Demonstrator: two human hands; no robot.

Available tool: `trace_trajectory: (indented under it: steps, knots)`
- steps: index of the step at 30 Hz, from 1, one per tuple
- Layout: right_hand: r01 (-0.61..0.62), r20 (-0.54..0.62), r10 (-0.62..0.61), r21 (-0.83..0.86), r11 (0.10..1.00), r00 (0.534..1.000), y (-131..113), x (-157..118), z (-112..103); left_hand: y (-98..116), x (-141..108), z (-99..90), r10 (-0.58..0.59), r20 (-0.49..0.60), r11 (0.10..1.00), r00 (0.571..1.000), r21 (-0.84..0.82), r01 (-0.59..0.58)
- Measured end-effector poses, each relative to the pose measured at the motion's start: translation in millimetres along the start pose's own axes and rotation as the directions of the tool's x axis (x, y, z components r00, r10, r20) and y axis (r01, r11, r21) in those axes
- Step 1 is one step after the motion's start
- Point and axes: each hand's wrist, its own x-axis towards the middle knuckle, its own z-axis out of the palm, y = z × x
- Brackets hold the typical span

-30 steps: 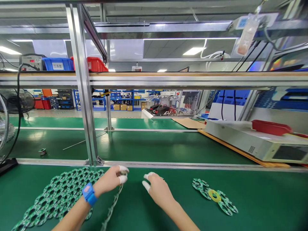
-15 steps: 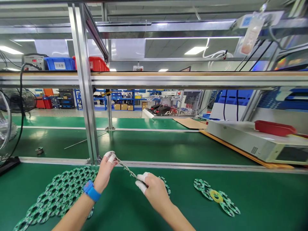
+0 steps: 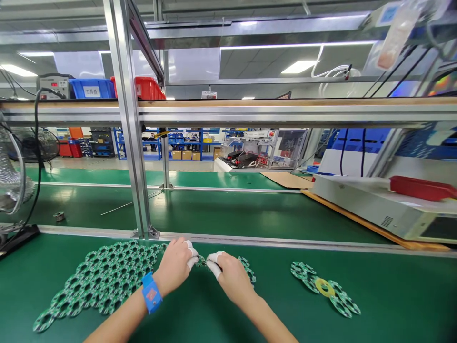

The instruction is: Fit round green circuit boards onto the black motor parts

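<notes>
Between my hands a small piece of green ring-shaped circuit board (image 3: 202, 261) shows, mostly hidden by the fingers. My left hand (image 3: 176, 262), with white finger cots and a blue wrist strap (image 3: 151, 292), pinches its left end. My right hand (image 3: 230, 274), also in white finger cots, is closed on the right end. Left of my left hand lies a broad sheet of joined ring boards (image 3: 89, 281) on the green mat. Partly behind my right hand lie more ring boards (image 3: 249, 269).
Farther right lies a group of ring boards (image 3: 344, 300) with a yellow ring (image 3: 324, 287) among them. An upright metal post (image 3: 132, 143) rises behind the left sheet. A grey device (image 3: 360, 202) stands back right. At far left are a black cable (image 3: 37, 143) and fan (image 3: 30, 145).
My left hand has moved right and down, closer to my right hand. The long slanted strip of boards between them now shows only as a short piece. The view has shifted slightly.
</notes>
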Motion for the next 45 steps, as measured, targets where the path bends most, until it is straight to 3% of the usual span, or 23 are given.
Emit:
trace_trajectory:
  steps: [8,11,15,17,20,23,28,33,36,41,45]
  knots:
    - [-0.203,0.013,0.204,-0.029,0.979,0.979,14,2,12,7,-3,13.6,-0.102,0.076,0.994,0.992,-0.031,0.105]
    - [-0.139,0.006,0.139,0.037,0.990,0.990,16,1,8,9,-3,15.2,-0.090,0.082,0.991,0.993,-0.088,0.097]
    - [0.034,-0.013,-0.031,0.307,0.951,0.999,12,5,9,6,-1,16.5,-0.066,0.098,0.972,0.993,-0.219,0.086]
    - [0.040,-0.059,-0.020,0.354,0.934,0.998,13,7,11,0,0,16.5,-0.070,0.115,0.937,0.991,-0.334,0.105]
    - [0.015,-0.116,0.024,0.325,0.945,0.993,17,8,12,-10,3,17.3,-0.080,0.138,0.905,0.987,-0.405,0.130]
    - [0.005,-0.099,0.022,0.271,0.963,0.995,19,8,10,-15,4,20.2,-0.107,0.140,0.905,0.984,-0.397,0.154]
    - [-0.022,-0.013,0.023,0.068,0.997,1.000,14,8,16,-7,3,26.6,-0.160,0.151,0.909,0.975,-0.364,0.206]
    - [-0.089,-0.055,0.085,-0.079,0.993,0.995,16,8,26,-2,0,29.5,-0.216,0.137,0.900,0.967,-0.357,0.252]
    - [-0.086,-0.074,0.087,0.025,0.996,0.993,20,7,24,-2,2,30.5,-0.192,0.126,0.882,0.973,-0.412,0.227]
    - [0.012,-0.031,-0.001,0.381,0.925,1.000,22,11,20,-2,7,30.8,-0.167,0.102,0.843,0.981,-0.501,0.196]
    - [-0.022,-0.093,0.076,0.479,0.878,0.993,25,15,16,-6,8,30.8,-0.180,0.096,0.837,0.979,-0.508,0.204]
